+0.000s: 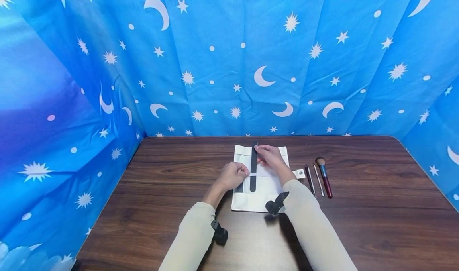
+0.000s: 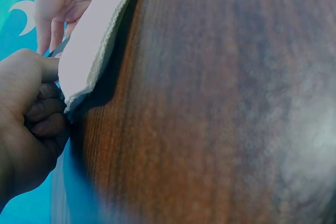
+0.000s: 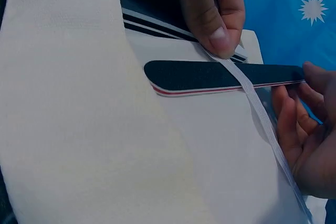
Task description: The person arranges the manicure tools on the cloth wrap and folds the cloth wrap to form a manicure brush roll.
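Observation:
A white fabric roll-up case (image 1: 256, 202) lies unfolded on the table. My right hand (image 1: 271, 160) holds a long black nail file (image 3: 199, 77) by its far end, between thumb and fingers. The file's rounded near end passes beneath a white elastic band (image 3: 258, 107) that crosses the case. My left hand (image 1: 230, 176) pinches that band just left of the file, lifting it slightly off the fabric. Under the left hand, dark and white striped flat pieces (image 3: 149, 23) lie in the case, partly covered. In the left wrist view the case's edge hides the file's greater part.
Right of the case, a makeup brush (image 1: 325, 179) with a red handle and two slim tools, one dark (image 1: 310, 180) and one silvery (image 1: 318, 180), lie on the brown wooden table (image 1: 376, 207). A snap tab (image 1: 300, 173) sticks out from the case. Blue star-patterned cloth (image 1: 222, 63) hangs behind.

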### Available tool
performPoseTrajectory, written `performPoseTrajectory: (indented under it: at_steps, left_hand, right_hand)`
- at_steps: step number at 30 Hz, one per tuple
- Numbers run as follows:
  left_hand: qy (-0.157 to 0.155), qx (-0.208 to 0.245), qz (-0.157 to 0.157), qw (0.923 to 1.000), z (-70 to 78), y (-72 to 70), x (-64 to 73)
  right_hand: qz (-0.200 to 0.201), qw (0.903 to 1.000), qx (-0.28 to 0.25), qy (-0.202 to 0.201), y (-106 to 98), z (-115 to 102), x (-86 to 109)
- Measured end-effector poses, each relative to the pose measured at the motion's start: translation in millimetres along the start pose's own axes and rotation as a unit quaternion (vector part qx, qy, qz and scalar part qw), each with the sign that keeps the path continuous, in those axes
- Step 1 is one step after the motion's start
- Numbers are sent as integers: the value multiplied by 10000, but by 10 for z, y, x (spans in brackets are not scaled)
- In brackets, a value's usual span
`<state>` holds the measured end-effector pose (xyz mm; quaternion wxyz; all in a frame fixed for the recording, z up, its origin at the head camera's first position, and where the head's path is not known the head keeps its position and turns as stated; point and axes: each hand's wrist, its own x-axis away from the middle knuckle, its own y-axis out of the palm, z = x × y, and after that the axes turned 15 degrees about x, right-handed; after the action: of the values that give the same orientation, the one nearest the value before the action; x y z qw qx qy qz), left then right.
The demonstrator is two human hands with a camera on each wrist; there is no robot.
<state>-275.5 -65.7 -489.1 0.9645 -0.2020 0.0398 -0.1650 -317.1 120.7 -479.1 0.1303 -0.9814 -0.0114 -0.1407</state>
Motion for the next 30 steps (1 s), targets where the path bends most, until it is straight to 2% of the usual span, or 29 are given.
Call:
performPoseTrajectory:
  at_steps: [5,11,22,30]
  left_hand:
    - [-10,39,-22,10000,-8,3,-1]
    - [1,113,-12,9999,-9,5,-2]
    - [-112,104,3,9999,-42,10,-9]
    - [-81,248,10,9997,-30,10,-9]
  right_hand:
    - [222,9997,-110,63,10,0,-3]
    - [122,9997,-163,167,-31,15,-15]
    - [-563,9980,-251,156,-130,43,-13]
    - [-1206,9922,254,-163,-194,82,-8]
